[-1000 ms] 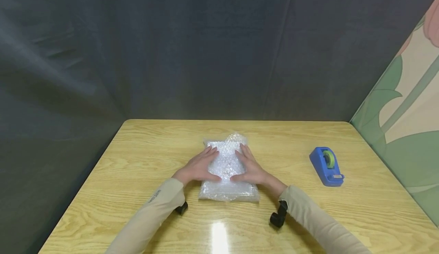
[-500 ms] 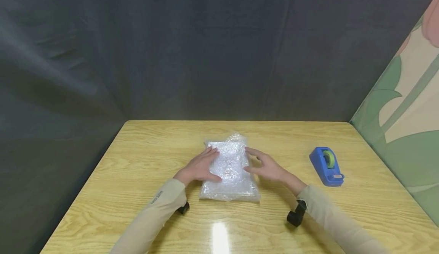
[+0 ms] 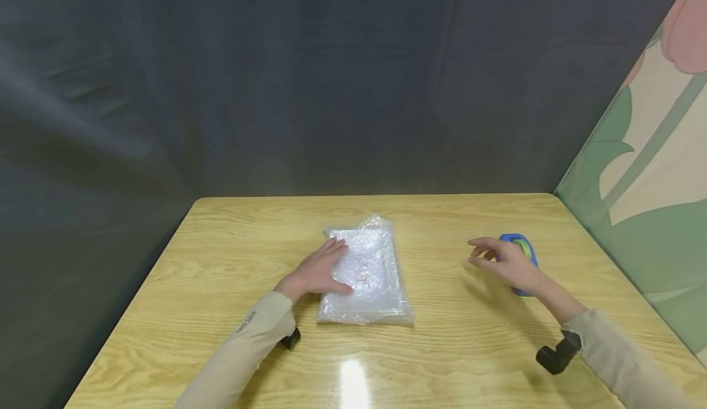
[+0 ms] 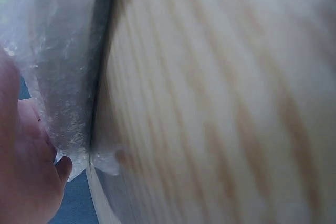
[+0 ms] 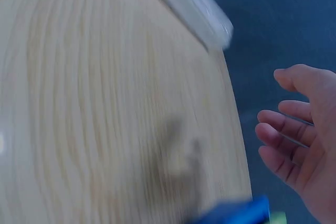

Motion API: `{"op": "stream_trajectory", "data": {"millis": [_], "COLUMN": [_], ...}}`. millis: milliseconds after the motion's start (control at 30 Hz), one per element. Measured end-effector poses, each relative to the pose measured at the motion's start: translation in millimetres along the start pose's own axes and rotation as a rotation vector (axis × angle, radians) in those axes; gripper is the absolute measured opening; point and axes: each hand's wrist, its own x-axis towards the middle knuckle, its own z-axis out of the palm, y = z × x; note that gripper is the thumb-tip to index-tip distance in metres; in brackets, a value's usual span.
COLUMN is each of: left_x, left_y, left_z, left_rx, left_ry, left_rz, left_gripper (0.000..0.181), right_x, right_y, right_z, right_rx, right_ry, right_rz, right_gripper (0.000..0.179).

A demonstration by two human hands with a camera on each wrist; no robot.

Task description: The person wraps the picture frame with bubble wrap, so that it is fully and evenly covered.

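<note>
A flat package in bubble wrap lies in the middle of the table. My left hand rests on its left side, fingers and thumb spread over the wrap. In the left wrist view that hand is at the edge of the bubble wrap. My right hand is in the air over the table, overlapping the blue tape dispenser in the head view and hiding much of it. Its fingers are loosely bent and hold nothing, as the right wrist view shows with the hand beside the dispenser's blue corner.
The wood-grain table reaches back to a dark curtain. At the right, a wall panel with a flower pattern stands along the table's edge. A black wrist camera sticks out below the right sleeve.
My right hand has left the bubble-wrapped package and moved right to the tape dispenser. The left hand has stayed on the package. The head view has shifted slightly.
</note>
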Motion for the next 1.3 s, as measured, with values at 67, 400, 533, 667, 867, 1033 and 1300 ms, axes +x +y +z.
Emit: {"op": "stream_trajectory", "data": {"millis": [67,400,533,667,867,1033,1300], "left_x": [-0.4,-0.2,0.5,0.9,2.6,2.6,2.0], "left_y": [-0.2,-0.4,-1.3,-1.7,-1.7,-1.0,-3.0], "left_z": [0.1,-0.1,-0.1,-0.7,-0.4,-0.6,0.1], "left_rx": [-0.008,-0.042,-0.05,-0.066,-0.091,-0.105,-0.107], "left_ry": [0.002,-0.004,-0.006,-0.009,-0.008,0.0,0.005], "left_rz": [0.001,-0.004,-0.004,-0.004,0.002,0.01,0.014], "left_gripper": [0.102,0.104,0.104,0.104,0.102,0.102,0.101], "right_x": [-8.5,-49.0,-57.2,-62.1,-65.7,-65.7,-60.1], "right_y": [8.6,49.9,59.3,65.0,73.9,80.9,80.5], "right_z": [-12.6,-52.2,-56.0,-56.1,-54.4,-55.2,-59.7], "right_rx": [-0.033,-0.123,-0.134,-0.091,0.027,0.094,0.14], "right_ry": [0.03,0.101,0.057,-0.048,-0.11,-0.117,-0.173], "right_rz": [0.003,0.152,0.239,0.338,0.371,0.378,0.394], "right_gripper": [0.033,0.025,0.027,0.037,0.036,0.031,0.032]}}
